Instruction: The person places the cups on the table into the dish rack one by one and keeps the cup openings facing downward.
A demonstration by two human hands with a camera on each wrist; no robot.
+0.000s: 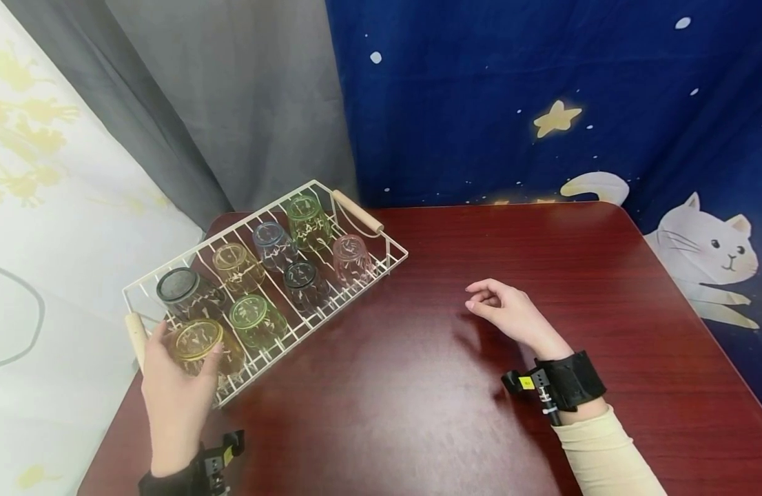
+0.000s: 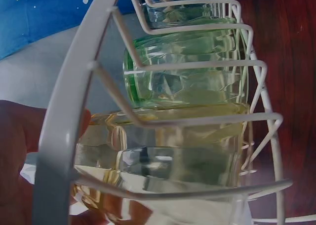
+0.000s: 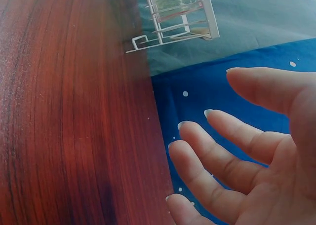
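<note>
In the head view my left hand (image 1: 178, 393) is at the near left corner of a white wire basket (image 1: 319, 322), its thumb and fingers around the upper part of a yellow glass (image 1: 199, 339). That glass stands upside down inside the basket, and the left wrist view shows the yellow glass (image 2: 173, 158) behind the wires. Beside it is a light green glass (image 1: 258, 322), with a dark grey glass (image 1: 189, 293) behind. My right hand (image 1: 508, 310) hovers over the table on the right, fingers loosely bent and holding nothing.
Further along the basket stand an amber glass (image 1: 238, 269), a blue glass (image 1: 275, 246), a green glass (image 1: 309, 224), a black glass (image 1: 305, 286) and a pink glass (image 1: 353, 260). Wooden handles (image 1: 358, 211) sit at its ends. Beneath is a dark red table (image 1: 418, 386), with curtains (image 1: 449, 103) behind.
</note>
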